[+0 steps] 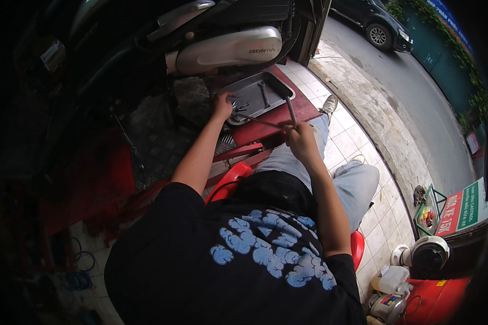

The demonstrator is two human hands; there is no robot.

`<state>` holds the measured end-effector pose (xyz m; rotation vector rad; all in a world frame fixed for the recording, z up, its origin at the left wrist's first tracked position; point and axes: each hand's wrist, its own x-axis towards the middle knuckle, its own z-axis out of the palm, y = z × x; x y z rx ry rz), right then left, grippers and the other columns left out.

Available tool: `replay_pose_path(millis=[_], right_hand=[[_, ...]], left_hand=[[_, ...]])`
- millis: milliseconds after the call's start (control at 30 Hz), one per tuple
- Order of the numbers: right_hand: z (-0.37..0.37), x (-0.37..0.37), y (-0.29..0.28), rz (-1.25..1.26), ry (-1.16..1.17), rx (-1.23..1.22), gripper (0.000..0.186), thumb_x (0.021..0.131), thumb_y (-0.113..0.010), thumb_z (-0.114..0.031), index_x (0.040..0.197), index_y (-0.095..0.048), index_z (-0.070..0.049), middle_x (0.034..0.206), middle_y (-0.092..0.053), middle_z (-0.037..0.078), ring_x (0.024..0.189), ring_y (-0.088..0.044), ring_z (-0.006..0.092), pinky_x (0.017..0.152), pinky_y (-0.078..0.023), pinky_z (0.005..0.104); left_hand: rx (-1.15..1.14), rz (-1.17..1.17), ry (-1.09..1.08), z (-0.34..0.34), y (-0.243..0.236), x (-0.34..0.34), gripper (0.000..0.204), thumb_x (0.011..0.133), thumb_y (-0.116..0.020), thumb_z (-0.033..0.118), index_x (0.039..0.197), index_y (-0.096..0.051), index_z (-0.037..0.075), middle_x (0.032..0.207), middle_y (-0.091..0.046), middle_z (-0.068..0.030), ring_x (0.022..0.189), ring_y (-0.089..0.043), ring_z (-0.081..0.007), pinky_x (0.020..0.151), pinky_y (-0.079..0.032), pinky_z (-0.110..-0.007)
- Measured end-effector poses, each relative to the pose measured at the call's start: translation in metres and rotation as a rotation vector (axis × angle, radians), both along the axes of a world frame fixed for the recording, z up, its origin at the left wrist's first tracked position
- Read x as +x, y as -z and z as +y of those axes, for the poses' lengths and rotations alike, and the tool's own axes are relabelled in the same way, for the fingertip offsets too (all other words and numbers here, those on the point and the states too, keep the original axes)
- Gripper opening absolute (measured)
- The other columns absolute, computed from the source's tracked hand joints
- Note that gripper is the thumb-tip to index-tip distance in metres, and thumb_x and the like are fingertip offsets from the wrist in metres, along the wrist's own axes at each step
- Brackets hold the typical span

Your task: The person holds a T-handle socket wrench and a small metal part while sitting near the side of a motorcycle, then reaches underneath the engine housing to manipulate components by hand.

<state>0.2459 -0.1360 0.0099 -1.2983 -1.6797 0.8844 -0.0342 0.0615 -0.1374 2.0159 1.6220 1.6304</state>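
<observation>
My right hand (302, 140) is closed around a wrench made of thin metal bars (291, 112). One bar points up toward the tray's right corner. A longer one (260, 121) slants left toward my other hand. My left hand (222, 105) is over the left end of a grey metal tray (243, 86), its fingers bent round something small and shiny that they partly hide. Beside those fingers lie several small dark metal pieces (243, 106). A combination spanner (264, 94) rests farther right in the tray.
The tray sits on a red lift platform (255, 129) beneath a motorbike with a silver cover (230, 50). My legs straddle a red stool (358, 246). White floor tiles (344, 142) lead to the street, where a dark car (382, 30) stands. Jugs (390, 281) are at lower right.
</observation>
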Motion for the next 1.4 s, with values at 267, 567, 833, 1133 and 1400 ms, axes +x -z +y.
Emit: replay_pose_path(millis=[267,567,833,1133,1400], right_hand=[[-0.002,0.009,-0.005,0.239,-0.054,-0.078,0.026,0.093,-0.049,-0.009,0.101,-0.069,0.005,0.060,-0.052,-0.001,0.052,-0.045,0.0063,0.047,-0.035,0.0245],[-0.009,-0.011,-0.033,0.013,0.032,0.039,0.027,0.092,-0.050,-0.011,0.102,-0.069,0.006,0.059,-0.051,-0.001,0.052,-0.045,0.0067,0.048,-0.035,0.0244],[0.010,0.028,0.026,0.553,0.100,0.020,0.026,0.093,-0.049,-0.007,0.104,-0.066,0.009,0.058,-0.051,0.000,0.047,-0.043,0.0064,0.045,-0.033,0.0238],[0.016,0.027,0.035,0.547,0.084,0.010,0.026,0.094,-0.049,-0.007,0.106,-0.066,0.008,0.058,-0.051,0.000,0.047,-0.043,0.0067,0.045,-0.032,0.0239],[0.010,0.021,0.029,0.596,0.066,0.010,0.025,0.095,-0.049,-0.007,0.106,-0.065,0.007,0.058,-0.048,-0.003,0.049,-0.041,0.0053,0.046,-0.031,0.0231]], left_hand=[[-0.017,-0.026,0.034,0.000,0.000,-0.001,0.033,0.067,-0.050,-0.010,0.087,-0.070,0.007,0.097,-0.066,-0.0166,0.098,-0.062,-0.0355,0.087,-0.048,-0.041],[-0.015,0.007,-0.005,0.002,0.003,-0.002,0.033,0.066,-0.051,-0.009,0.086,-0.070,0.008,0.097,-0.066,-0.0180,0.099,-0.062,-0.0352,0.088,-0.048,-0.041],[-0.094,0.199,-0.010,-0.025,-0.028,0.015,0.022,0.072,-0.065,0.005,0.092,-0.072,0.012,0.102,-0.066,-0.0084,0.104,-0.058,-0.0294,0.094,-0.045,-0.038],[-0.152,0.542,0.270,-0.042,-0.049,0.024,0.023,0.071,-0.078,0.023,0.093,-0.077,0.025,0.110,-0.064,0.0044,0.113,-0.051,-0.0234,0.101,-0.038,-0.040],[-0.239,0.615,0.257,-0.038,-0.050,0.021,0.019,0.071,-0.076,0.028,0.090,-0.077,0.025,0.102,-0.067,0.0030,0.109,-0.054,-0.0221,0.098,-0.040,-0.040]])
